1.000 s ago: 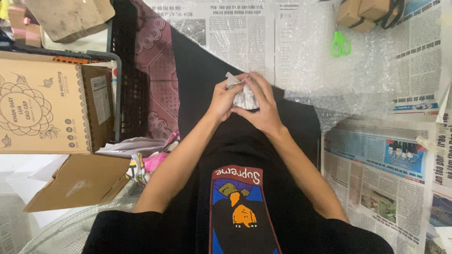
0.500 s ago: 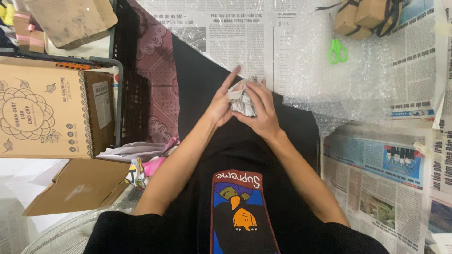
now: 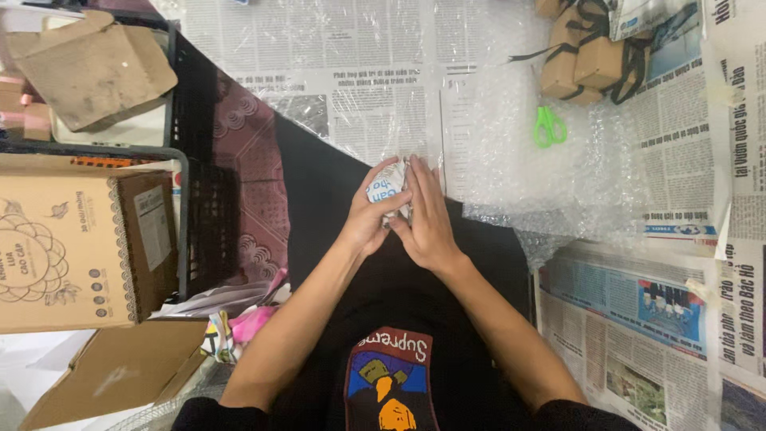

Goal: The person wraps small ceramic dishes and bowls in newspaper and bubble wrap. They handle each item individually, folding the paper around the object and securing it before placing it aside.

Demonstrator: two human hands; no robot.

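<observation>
Wrapping by hand: the left hand (image 3: 369, 223) and right hand (image 3: 427, 219) close around a small paper-wrapped bundle (image 3: 389, 188) above the lap, beside bubble wrap (image 3: 550, 172); tucking loose edges likely comes next.

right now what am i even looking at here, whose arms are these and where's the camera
The camera is worn on a person's head and looks down, so the two bare arms are that person's own. The left hand and right hand together cup a small bundle wrapped in bubble wrap over a black cloth. Beyond them, newspaper sheets cover the floor, with a sheet of bubble wrap on top, green scissors and small brown boxes tied with black ribbon. To the left stands a printed cardboard box, with a flattened one below it.
</observation>
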